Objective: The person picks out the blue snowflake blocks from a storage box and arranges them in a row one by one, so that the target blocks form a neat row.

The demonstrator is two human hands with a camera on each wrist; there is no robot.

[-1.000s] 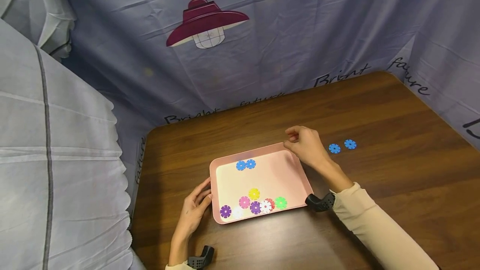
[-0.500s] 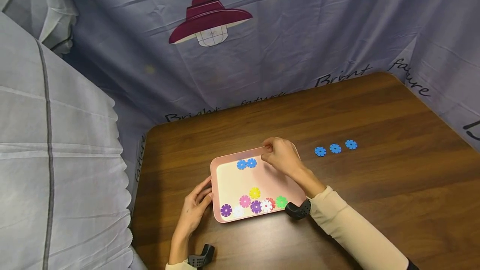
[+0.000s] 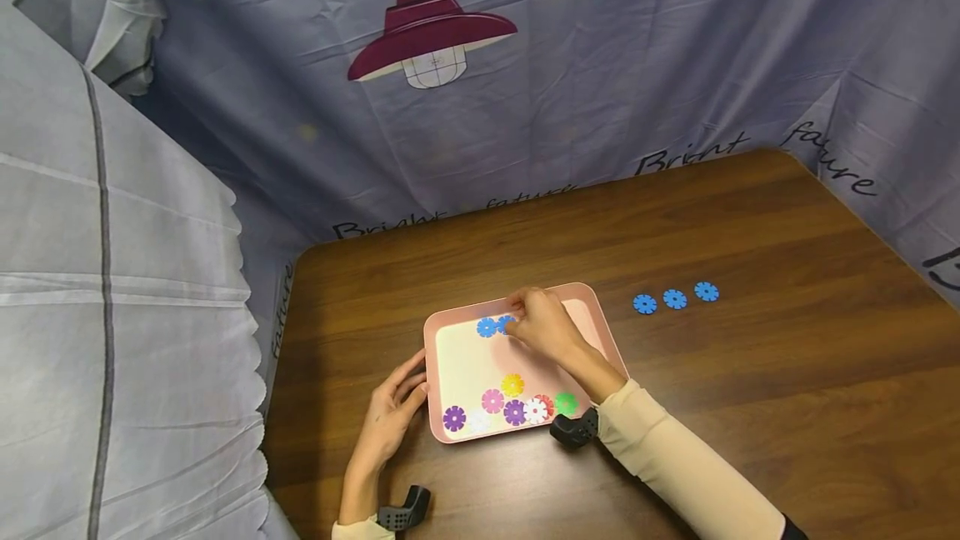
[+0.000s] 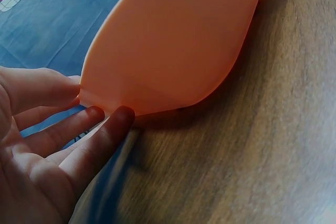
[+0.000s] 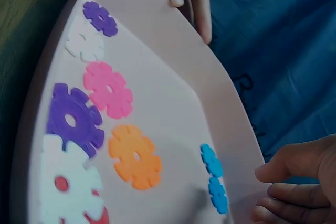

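Observation:
A pink tray [image 3: 431, 394] lies on the wooden table. Two blue notched plastic discs [image 3: 487, 327] lie side by side near its far wall. Over the tray, my right hand [image 3: 550, 330] reaches down beside them, its thumb overlapping the right one in the head view. The right wrist view has those blue discs [image 5: 212, 160] apart from the fingertips [image 5: 262, 174], with nothing held. My left hand [image 3: 388, 417] touches the outside of the tray's left wall with fairly straight fingers, also plain in the left wrist view, where the fingertips [image 4: 123, 115] meet the pink wall [image 4: 168, 51].
Three blue discs [image 3: 675, 299] form a row on the table right of the tray. Along the tray's near side lie purple [image 3: 454, 418], pink [image 3: 492, 401], yellow-orange [image 3: 513, 385], white [image 3: 536, 410], red and green [image 3: 566, 403] discs. A curtain [image 3: 570, 107] hangs behind the table.
A third blue disc has appeared at the left end of the row on the table. My right hand has moved left from the tray's far right corner to the blue discs inside. The left hand stays.

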